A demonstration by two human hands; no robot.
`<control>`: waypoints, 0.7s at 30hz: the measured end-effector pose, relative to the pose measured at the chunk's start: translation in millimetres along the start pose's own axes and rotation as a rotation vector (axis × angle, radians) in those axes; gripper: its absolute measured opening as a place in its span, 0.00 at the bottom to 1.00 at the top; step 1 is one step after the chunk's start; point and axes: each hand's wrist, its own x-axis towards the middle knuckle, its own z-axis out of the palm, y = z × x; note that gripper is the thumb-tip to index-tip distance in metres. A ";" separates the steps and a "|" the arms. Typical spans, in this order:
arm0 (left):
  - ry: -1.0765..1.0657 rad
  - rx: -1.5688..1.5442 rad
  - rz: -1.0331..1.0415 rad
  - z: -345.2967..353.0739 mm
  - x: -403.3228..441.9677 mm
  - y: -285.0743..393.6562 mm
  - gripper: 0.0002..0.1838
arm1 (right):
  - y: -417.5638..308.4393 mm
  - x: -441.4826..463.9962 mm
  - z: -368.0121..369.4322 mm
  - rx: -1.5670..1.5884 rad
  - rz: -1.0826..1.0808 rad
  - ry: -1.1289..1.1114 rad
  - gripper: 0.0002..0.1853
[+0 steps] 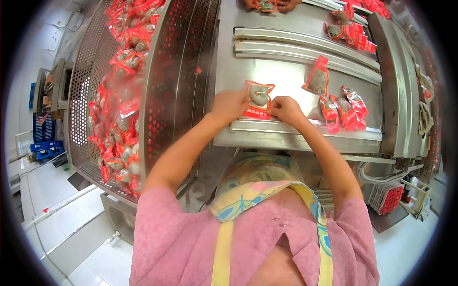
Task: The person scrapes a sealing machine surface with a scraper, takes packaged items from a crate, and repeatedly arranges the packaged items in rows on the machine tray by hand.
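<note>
A clear plastic packet (259, 97) with red printing and a greyish, rounded content lies on the metal work surface (281, 71). My left hand (231, 104) grips its left edge; some of those fingers are hidden behind the wrist and packet. At the lower right corner, my right hand (286, 109) pinches the red-printed end. That end lies close to a long metal sealing bar (310, 129) along the near edge. To the right of my right hand is a single filled packet (317, 80), and a cluster of several more packets (347, 110) lies beyond it.
A perforated metal bin (86, 119) full of red packets (126, 90) stands on the left. Across the surface, another person's hands (286, 5) hold a packet (266, 5). Double metal bars (305, 50) cross between us. Gloves (424, 114) hang at the right over a metal housing.
</note>
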 end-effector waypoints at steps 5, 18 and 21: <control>-0.209 -0.174 -0.019 -9.1 -1.6 -6.3 0.13 | 9.8 -0.8 -7.4 0.132 -0.045 -0.114 0.12; -0.167 -0.148 -0.149 -0.7 -13.5 -13.3 0.15 | 0.1 -2.6 -3.9 0.108 0.018 -0.097 0.14; -0.159 -0.198 -0.212 -5.7 -20.3 -8.6 0.16 | 3.6 -4.6 3.8 0.104 -0.051 -0.027 0.16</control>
